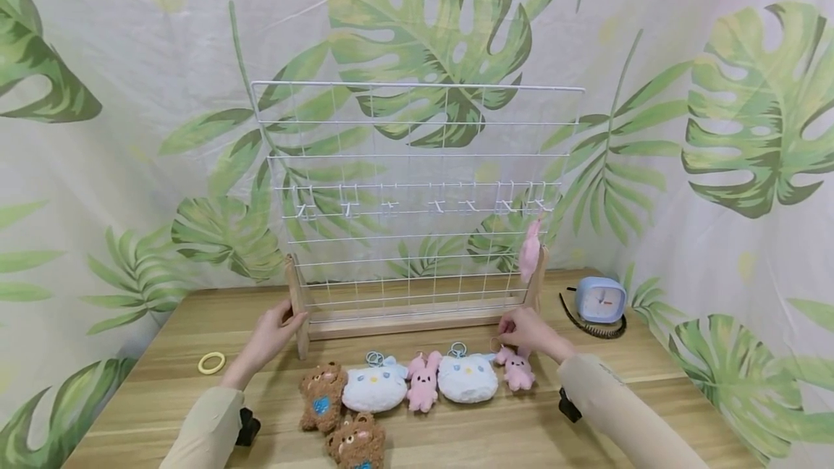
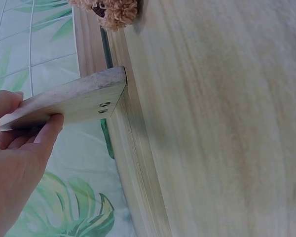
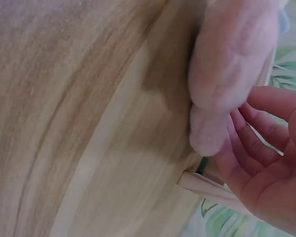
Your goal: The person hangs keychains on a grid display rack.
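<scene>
Facing a leaf-printed curtain (image 1: 423,42) across the upper frame, and working over a wood-grained table (image 1: 150,389) across the lower frame. Gripping a wooden upright (image 1: 296,302) at left of centre, thumb on one face and fingers on the other, with the left hand (image 1: 276,333). Steadying nothing else there, only touching that end of a white wire rack (image 1: 417,85) standing at centre. Pinching a pink plush (image 1: 519,370) near its top with the right hand (image 1: 529,330), at right of centre, below the rack's right end; failing to tell whether by ring or ear, fingertips being partly hidden. Seeing white hooks (image 1: 437,206) lining the rack's middle, and another plush, the hanging pink one (image 1: 531,252), dangling at the far right hook. Finding two brown bears (image 1: 323,396), two white plushes (image 1: 374,386) and a pink rabbit (image 1: 423,383) lying at lower centre. Noticing also a yellow ring (image 1: 211,373) lying at lower left, and a blue clock (image 1: 601,300) standing at right beside a coiled cord (image 1: 609,334).
</scene>
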`<state>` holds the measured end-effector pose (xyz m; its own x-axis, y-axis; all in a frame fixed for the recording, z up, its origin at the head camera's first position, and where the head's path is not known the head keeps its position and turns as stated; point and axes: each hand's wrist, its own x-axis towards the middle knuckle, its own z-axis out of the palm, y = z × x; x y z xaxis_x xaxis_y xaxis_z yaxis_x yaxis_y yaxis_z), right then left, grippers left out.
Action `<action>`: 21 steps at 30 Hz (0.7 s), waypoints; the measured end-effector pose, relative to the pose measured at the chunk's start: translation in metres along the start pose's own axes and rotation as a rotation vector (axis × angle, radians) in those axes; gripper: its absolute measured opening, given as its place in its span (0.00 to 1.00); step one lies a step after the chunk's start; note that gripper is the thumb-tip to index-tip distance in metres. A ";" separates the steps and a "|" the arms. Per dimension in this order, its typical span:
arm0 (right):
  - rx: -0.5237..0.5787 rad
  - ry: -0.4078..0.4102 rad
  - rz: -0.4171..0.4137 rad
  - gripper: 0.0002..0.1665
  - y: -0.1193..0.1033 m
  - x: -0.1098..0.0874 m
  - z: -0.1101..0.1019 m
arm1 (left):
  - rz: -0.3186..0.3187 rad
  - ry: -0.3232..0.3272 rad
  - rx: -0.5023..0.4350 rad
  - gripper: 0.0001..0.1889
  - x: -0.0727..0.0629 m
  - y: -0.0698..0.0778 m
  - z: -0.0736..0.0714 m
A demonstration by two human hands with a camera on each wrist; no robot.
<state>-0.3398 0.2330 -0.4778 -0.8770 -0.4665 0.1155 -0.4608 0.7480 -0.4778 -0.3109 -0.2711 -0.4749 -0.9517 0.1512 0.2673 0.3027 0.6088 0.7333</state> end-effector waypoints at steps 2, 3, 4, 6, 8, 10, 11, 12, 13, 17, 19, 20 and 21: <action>-0.010 0.005 0.012 0.07 0.000 0.001 0.002 | 0.000 0.000 -0.001 0.25 0.000 0.000 0.000; -0.019 0.009 0.016 0.07 0.000 0.002 0.002 | -0.003 0.002 -0.001 0.25 0.000 0.000 0.000; -0.027 0.012 0.014 0.07 0.001 0.003 0.003 | -0.006 0.002 -0.004 0.25 0.000 0.001 0.000; -0.052 0.016 0.020 0.08 0.001 0.004 0.005 | -0.010 0.003 -0.005 0.25 -0.001 0.001 0.000; -0.073 0.018 0.038 0.08 0.001 0.006 0.007 | -0.011 0.005 -0.005 0.25 -0.001 0.002 0.001; -0.090 0.016 0.057 0.09 0.001 0.007 0.008 | -0.010 0.005 -0.002 0.25 -0.001 0.002 0.001; -0.100 0.017 0.065 0.09 0.001 0.008 0.009 | -0.009 0.006 0.000 0.25 -0.001 0.001 0.001; -0.102 0.020 0.074 0.09 0.001 0.008 0.009 | -0.007 0.007 0.000 0.24 -0.001 0.001 0.001; -0.101 0.022 0.083 0.09 0.001 0.009 0.010 | -0.007 0.006 0.001 0.24 -0.001 0.001 0.001; -0.117 0.025 0.101 0.11 0.001 0.010 0.010 | -0.014 0.001 -0.003 0.24 0.000 0.000 0.001; -0.126 0.019 0.102 0.12 0.001 0.011 0.009 | -0.023 -0.002 -0.003 0.25 0.001 -0.001 0.001; -0.132 0.016 0.097 0.12 0.002 0.011 0.009 | -0.027 -0.003 -0.004 0.25 0.001 -0.002 0.001; -0.135 0.013 0.088 0.12 0.002 0.011 0.009 | -0.033 -0.004 -0.002 0.25 0.001 -0.002 0.002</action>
<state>-0.3488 0.2254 -0.4851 -0.9159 -0.3910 0.0906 -0.3959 0.8427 -0.3648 -0.3123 -0.2710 -0.4773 -0.9613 0.1347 0.2405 0.2716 0.6118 0.7429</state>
